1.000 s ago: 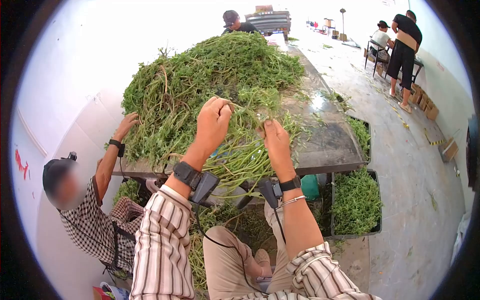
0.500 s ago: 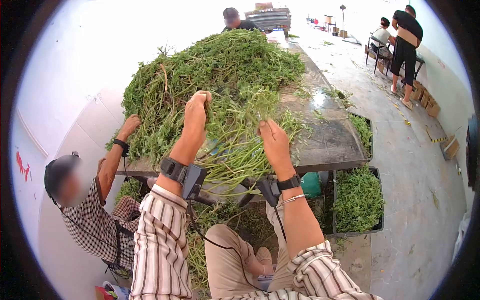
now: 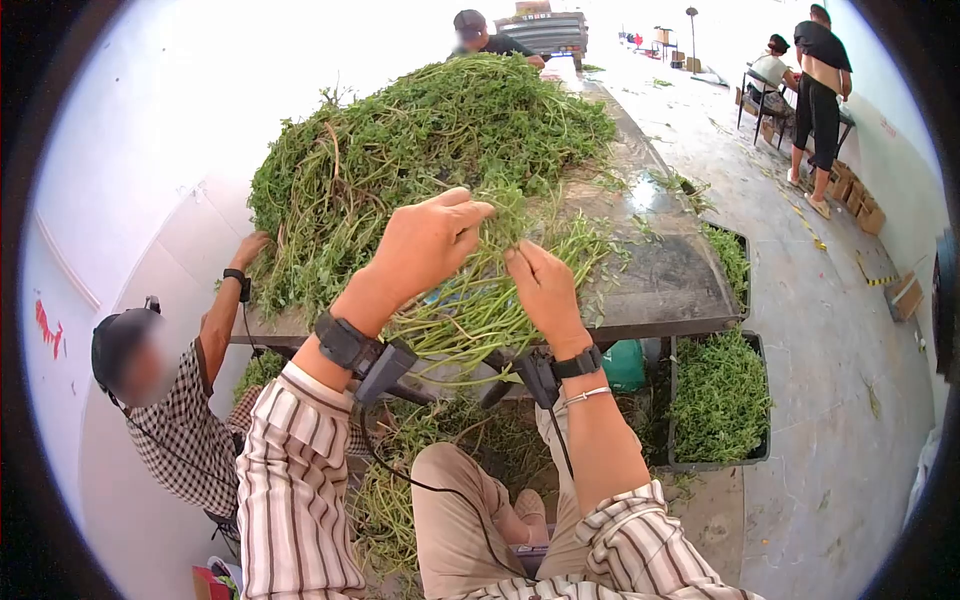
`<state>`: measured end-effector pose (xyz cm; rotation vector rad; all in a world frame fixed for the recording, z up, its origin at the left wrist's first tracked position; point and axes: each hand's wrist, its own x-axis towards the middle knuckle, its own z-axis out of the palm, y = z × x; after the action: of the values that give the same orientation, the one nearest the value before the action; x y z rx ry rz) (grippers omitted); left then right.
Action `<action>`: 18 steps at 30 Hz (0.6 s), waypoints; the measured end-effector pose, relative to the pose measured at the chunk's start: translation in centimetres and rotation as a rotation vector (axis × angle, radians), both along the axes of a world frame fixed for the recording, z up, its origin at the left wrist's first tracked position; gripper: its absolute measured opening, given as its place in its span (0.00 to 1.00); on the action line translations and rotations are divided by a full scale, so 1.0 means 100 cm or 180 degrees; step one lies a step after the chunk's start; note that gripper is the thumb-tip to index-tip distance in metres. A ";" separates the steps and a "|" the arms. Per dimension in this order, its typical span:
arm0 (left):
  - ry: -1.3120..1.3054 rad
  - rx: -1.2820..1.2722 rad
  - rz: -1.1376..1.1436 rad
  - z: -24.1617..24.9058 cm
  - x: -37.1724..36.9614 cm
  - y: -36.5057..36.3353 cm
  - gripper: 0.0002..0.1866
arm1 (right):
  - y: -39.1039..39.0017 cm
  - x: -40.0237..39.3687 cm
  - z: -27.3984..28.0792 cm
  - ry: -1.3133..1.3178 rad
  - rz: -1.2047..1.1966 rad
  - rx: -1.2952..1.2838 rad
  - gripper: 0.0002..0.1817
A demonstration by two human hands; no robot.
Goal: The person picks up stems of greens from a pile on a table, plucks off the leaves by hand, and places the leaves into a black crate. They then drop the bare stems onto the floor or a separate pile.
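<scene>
Over the near edge of the table [image 3: 660, 310], my left hand [image 3: 430, 240] has its fingers pinched at leafy green stems. My right hand [image 3: 540, 285], just right of it, pinches the same sprigs between thumb and fingers. Below both hands, loose long stems [image 3: 460, 325] lie across the table edge with their cut ends toward me. Behind them rises a large heap of leafy greens [image 3: 430, 130].
A co-worker in a checked shirt [image 3: 185, 430] reaches into the heap at left. Another person [image 3: 480, 35] is behind it. Crates of greens [image 3: 718, 400] stand at right below the table. Two people [image 3: 822, 90] are at the back right. Stems litter the floor.
My left hand has moved right, close to my right hand, and turned with its fingers toward the sprigs. The co-worker's hand at left has shifted slightly.
</scene>
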<state>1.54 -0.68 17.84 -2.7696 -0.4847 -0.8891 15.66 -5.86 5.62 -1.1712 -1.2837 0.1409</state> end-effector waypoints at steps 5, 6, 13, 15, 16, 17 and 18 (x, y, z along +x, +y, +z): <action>0.0369 0.0297 0.0339 0.004 -0.015 0.009 0.09 | 0.000 0.001 -0.002 0.0038 -0.0011 0.0042 0.15; 0.0474 0.0403 0.0368 0.003 -0.019 0.011 0.09 | 0.001 0.000 -0.002 0.0052 -0.0039 0.0026 0.15; 0.0817 0.0594 0.0426 -0.005 -0.038 0.019 0.08 | 0.001 -0.001 -0.002 -0.0011 -0.0207 -0.0008 0.16; 0.0872 0.0732 0.0417 -0.005 -0.042 0.018 0.07 | 0.002 -0.001 -0.003 -0.0012 -0.0175 -0.0050 0.16; 0.0864 0.0727 0.0423 -0.006 -0.044 0.018 0.07 | 0.001 -0.001 -0.004 -0.0011 -0.0143 -0.0090 0.16; 0.0904 0.0813 0.0404 -0.007 -0.047 0.020 0.07 | 0.001 -0.001 -0.004 -0.0017 -0.0139 -0.0097 0.16; 0.0945 0.0900 0.0384 -0.007 -0.049 0.021 0.07 | 0.001 -0.002 -0.003 -0.0072 -0.0181 -0.0062 0.15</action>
<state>-3.36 1.42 17.10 -2.5218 -0.4305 -0.4662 15.47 -5.76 5.29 -1.2278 -1.2700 0.0991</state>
